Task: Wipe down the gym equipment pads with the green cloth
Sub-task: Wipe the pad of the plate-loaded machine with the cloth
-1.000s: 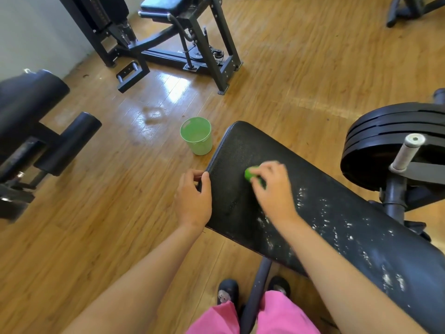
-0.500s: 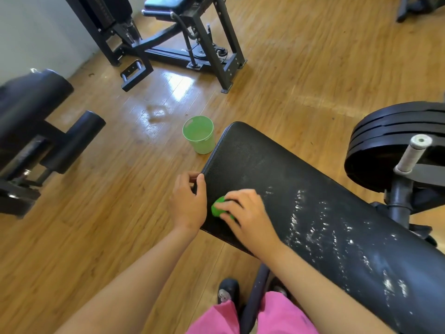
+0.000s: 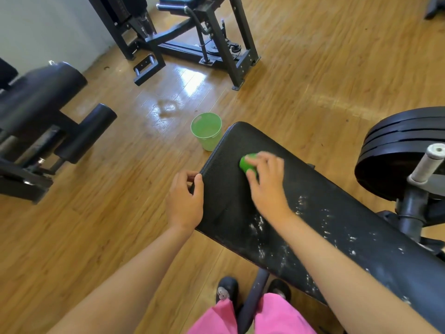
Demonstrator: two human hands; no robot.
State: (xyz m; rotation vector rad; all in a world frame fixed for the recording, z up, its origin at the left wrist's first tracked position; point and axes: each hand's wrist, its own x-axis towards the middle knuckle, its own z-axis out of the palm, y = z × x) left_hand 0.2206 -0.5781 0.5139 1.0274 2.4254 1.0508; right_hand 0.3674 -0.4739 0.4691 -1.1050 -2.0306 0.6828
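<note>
Right hand (image 3: 266,182) has its fingers curled over the balled-up green cloth (image 3: 246,164), pressing it onto the black padded bench pad (image 3: 337,213) near its far end. Left hand (image 3: 185,203) is clamped on the pad's left edge, thumb on top. Pale green plastic bucket (image 3: 206,133) sits on the wood floor (image 3: 96,237) by the far corner.

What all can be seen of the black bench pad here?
The bench pad is a long, black, rounded-corner cushion with a textured, vinyl-like cover, running diagonally from upper centre to lower right. White powdery specks dot its middle and right stretch; the end by the hands looks cleaner. The left hand grips its left edge, thumb on top. The right hand presses the green cloth onto its upper end. A dark frame bar shows beneath.
</note>
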